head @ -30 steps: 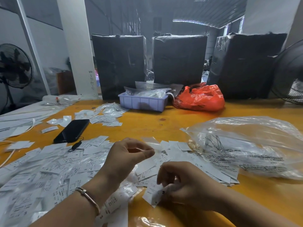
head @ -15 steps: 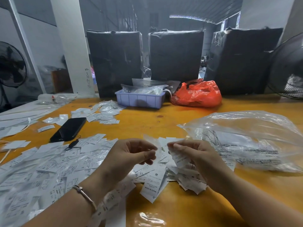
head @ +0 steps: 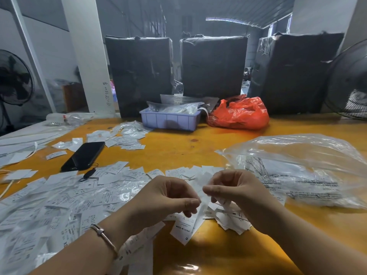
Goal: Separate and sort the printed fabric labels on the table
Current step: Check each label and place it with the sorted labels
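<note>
A wide heap of white printed fabric labels [head: 59,203] covers the near left of the yellow table [head: 178,149]. My left hand [head: 164,197] and my right hand [head: 234,191] are raised close together over the table's near middle, thumbs nearly touching. Both pinch white labels [head: 203,183] between thumb and fingers. A label reading "MADE IN CHINA" [head: 183,229] hangs below my left hand. A small bunch of labels [head: 228,217] hangs under my right hand. A smaller label pile [head: 123,135] lies farther back on the left.
A black phone [head: 83,155] lies left of centre. A large clear plastic bag [head: 301,169] lies at the right. A lilac tray [head: 170,120] and a red bag [head: 240,114] sit at the back, before black wrapped bales [head: 212,66]. Fans stand at both sides.
My right hand rose from the labels near the table's front edge to meet my left hand. Both hands now pinch labels close together and have moved slightly nearer each other.
</note>
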`<state>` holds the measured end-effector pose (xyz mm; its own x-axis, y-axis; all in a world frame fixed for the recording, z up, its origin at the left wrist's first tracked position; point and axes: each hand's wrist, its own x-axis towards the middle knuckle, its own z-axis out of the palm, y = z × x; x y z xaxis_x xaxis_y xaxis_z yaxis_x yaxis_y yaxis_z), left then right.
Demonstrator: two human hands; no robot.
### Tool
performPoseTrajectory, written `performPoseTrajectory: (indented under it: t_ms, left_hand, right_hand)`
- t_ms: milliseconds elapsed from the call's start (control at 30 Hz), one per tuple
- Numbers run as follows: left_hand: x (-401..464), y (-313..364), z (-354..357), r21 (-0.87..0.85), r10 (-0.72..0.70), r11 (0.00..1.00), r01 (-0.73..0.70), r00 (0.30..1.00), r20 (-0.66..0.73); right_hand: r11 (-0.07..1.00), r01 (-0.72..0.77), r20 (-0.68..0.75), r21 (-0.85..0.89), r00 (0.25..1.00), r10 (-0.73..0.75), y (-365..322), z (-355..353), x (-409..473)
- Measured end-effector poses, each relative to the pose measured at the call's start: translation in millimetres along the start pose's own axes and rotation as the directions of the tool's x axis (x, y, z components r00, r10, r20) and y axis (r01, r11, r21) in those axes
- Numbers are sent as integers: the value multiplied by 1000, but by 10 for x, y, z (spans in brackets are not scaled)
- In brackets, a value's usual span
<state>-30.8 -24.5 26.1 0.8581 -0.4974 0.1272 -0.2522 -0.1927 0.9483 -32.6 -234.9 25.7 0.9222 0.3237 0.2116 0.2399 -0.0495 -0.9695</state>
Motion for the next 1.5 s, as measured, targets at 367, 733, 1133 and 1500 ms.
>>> performPoseTrajectory:
  t_ms: [367, 733, 1133, 1500]
  left_hand:
    - [4, 19, 19, 47, 64, 997, -59, 993, -95]
    - [-1, 28, 17, 5, 130, 991, -131, 978, -162]
    - [2, 35, 45, 30, 167, 986, -165, 978, -127]
    - [5, 26, 38, 55, 171, 985, -164, 975, -145]
  right_hand:
    - [984, 160, -280, -76, 944, -176, -54, -31, 7]
    - [894, 431, -305, -121, 841, -446, -318, 2, -109]
    - [829, 459, -210, -320, 818, -535, -324, 95, -135]
    - [828, 409, -158, -382, 854, -495, -236, 105, -132]
